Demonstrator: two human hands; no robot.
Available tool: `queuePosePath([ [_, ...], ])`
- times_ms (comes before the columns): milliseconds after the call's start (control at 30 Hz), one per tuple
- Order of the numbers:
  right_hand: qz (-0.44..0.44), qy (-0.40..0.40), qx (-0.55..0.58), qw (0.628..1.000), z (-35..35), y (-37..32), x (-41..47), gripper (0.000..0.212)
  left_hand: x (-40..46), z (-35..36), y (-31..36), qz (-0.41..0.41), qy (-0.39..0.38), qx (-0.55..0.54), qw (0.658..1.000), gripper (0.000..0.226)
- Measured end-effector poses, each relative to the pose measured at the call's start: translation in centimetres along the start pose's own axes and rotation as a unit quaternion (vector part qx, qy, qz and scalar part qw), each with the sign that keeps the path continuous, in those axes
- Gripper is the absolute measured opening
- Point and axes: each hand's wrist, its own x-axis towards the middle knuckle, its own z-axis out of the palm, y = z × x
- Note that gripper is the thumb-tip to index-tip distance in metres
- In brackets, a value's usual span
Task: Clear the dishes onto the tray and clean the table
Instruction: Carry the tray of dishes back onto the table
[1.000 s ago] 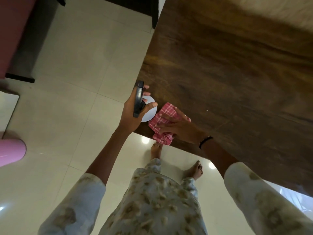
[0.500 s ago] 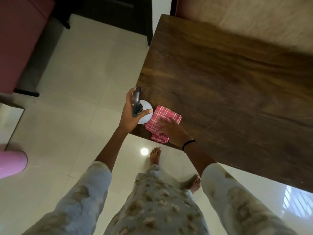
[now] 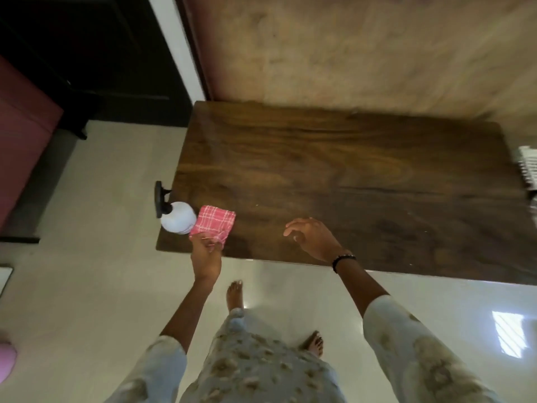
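We see the left hand pinching the red checked cloth at the table's near-left corner, beside the spray bottle; right hand spread, empty.

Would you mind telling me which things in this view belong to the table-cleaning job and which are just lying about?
Belonging to the job:
- wooden table
- red checked cloth, pinched at its near edge by the left hand
- white spray bottle standing at the table's left corner
- right hand, open above the table

Just lying about:
- white slatted object at the right edge
- pink object on the floor
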Motion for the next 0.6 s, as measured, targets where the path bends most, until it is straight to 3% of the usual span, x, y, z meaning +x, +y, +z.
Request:
queuePosePath([
  [200, 0.093, 0.085, 0.017, 0.992, -9.6, 8.4, -12.9, 0.029, -7.4, 10.4, 9.4, 0.047, -0.135, -0.002, 0.99, 0.024],
  [367, 0.152, 0.141, 0.011, 0.978, -16.9, 14.5, -22.0, 0.027, -14.4, 18.4, 17.0, 0.079, -0.286, -0.007, 0.955, 0.015],
  [600, 0.258, 0.208, 0.084, 0.94, -23.0, 22.2, -28.4, 0.027, -19.7, 28.2, 22.8, 0.11, -0.374, 0.038, 0.92, 0.007],
])
